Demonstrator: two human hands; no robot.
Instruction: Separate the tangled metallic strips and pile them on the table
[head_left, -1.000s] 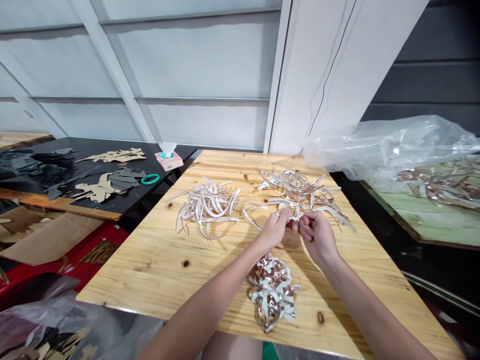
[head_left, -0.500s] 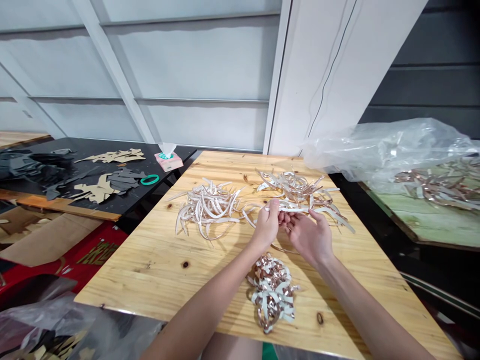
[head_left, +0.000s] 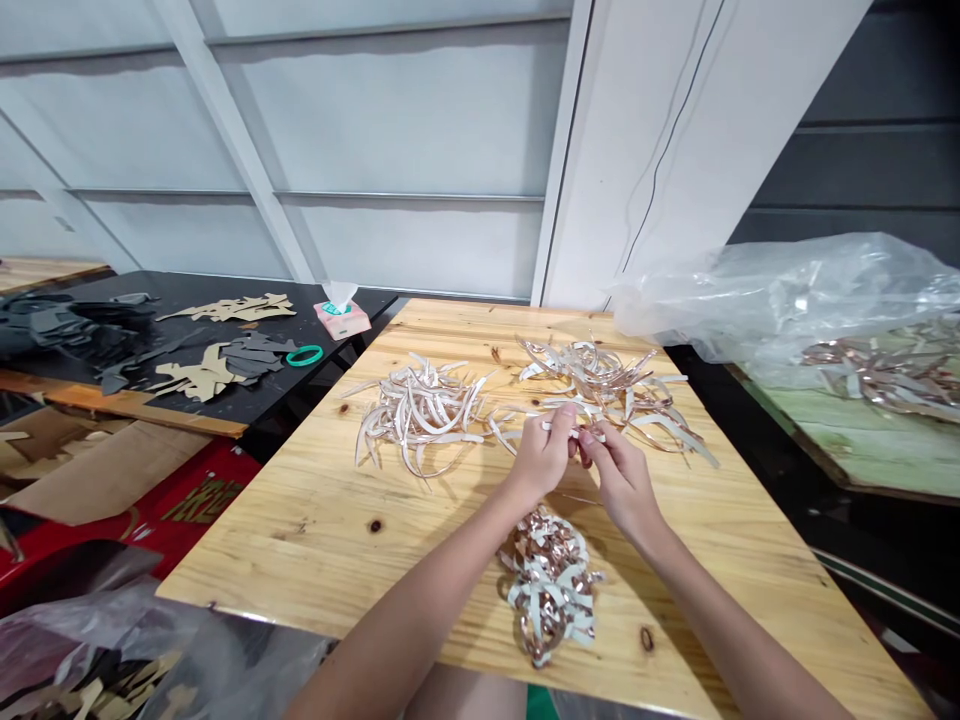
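Above the wooden table, my left hand (head_left: 541,455) and my right hand (head_left: 624,478) meet with fingertips pinched on a narrow white strip (head_left: 574,433). Most of that strip is hidden by the fingers. Just beyond my hands lies a loose pile of shiny rose-gold and white strips (head_left: 589,368). Left of them sits another pile of curved, mostly white strips (head_left: 420,405). Nearer to me, between my forearms, a heap of short curled rose-gold and white pieces (head_left: 551,590) rests on the wood.
The wooden table (head_left: 315,540) borders a black table (head_left: 270,385) with grey and tan cut pieces, a tissue box (head_left: 343,318) and a green tape ring (head_left: 304,356). At right, a clear plastic bag (head_left: 780,290) overhangs a green board (head_left: 892,450). A cardboard box (head_left: 97,470) stands lower left.
My right hand has turned from an opened palm to a pinch and come in against my left. The strip, stretched out to the right before, now mostly disappears between my fingers.
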